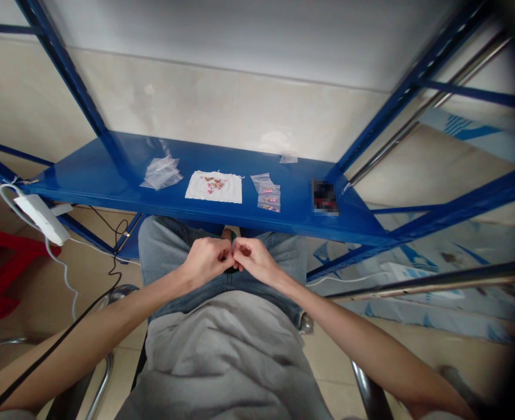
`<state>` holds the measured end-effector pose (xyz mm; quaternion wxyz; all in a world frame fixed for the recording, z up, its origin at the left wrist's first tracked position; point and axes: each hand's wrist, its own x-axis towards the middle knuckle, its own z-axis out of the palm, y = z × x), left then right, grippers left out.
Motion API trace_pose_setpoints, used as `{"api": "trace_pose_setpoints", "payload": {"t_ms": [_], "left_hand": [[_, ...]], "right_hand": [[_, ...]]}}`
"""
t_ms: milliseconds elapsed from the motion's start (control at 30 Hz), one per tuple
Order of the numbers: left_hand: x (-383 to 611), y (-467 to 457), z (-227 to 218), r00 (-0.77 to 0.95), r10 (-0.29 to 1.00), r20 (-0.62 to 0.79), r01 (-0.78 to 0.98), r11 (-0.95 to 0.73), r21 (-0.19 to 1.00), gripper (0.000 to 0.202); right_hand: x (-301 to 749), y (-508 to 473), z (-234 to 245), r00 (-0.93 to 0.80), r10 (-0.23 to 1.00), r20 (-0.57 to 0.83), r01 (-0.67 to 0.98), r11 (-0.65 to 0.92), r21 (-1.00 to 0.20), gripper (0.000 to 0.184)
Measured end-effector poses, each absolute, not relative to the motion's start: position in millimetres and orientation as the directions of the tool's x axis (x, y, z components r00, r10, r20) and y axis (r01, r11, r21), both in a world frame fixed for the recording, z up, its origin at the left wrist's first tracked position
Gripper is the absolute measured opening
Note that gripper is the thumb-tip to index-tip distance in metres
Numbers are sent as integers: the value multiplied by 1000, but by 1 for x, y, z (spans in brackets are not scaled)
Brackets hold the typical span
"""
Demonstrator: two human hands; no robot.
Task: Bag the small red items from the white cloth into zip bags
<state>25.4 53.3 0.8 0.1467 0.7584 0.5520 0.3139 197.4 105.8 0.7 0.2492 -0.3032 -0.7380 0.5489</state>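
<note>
Above my lap, my left hand [212, 255] and my right hand [254, 256] meet fingertip to fingertip, both closed in a pinch. Whatever lies between the fingers is too small or hidden to make out. Just beyond them on the blue shelf [161, 205] lies a white cloth [191, 189] with a small heap of pink and brownish pieces [216, 184] on it. To its left is a pile of clear zip bags [161, 173]. On its right, several clear zip bags [263, 182] overlap, some with small pink and red pieces inside.
A pixelated dark item [325, 197] lies at the shelf's right end, and a clear bag [288, 158] at its back edge. Blue uprights [86, 93] frame the shelf. A white power strip [42, 219] with cables hangs at left, near a red stool [3, 268].
</note>
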Motion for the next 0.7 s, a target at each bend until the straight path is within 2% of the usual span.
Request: {"api": "trace_pose_setpoints", "payload": {"t_ms": [200,333,400,500,700], "left_hand": [[18,59,5,122,911,394,813,-320,486,18],[20,57,5,208,896,391,810,-382,445,15],[21,56,2,227,891,394,822,-392,413,15],[22,56,0,207,883,420,869,-364,336,17],[27,54,1,241,866,437,879,-386,279,16]], "right_hand": [[203,112,-4,-618,784,66,284,301,-910,21],[202,109,-6,-613,786,82,299,327,-896,5],[201,109,-8,-601,796,72,324,325,-888,15],[200,112,-12,-566,822,64,381,331,-863,19],[201,107,-7,-589,795,142,438,462,-771,33]]}}
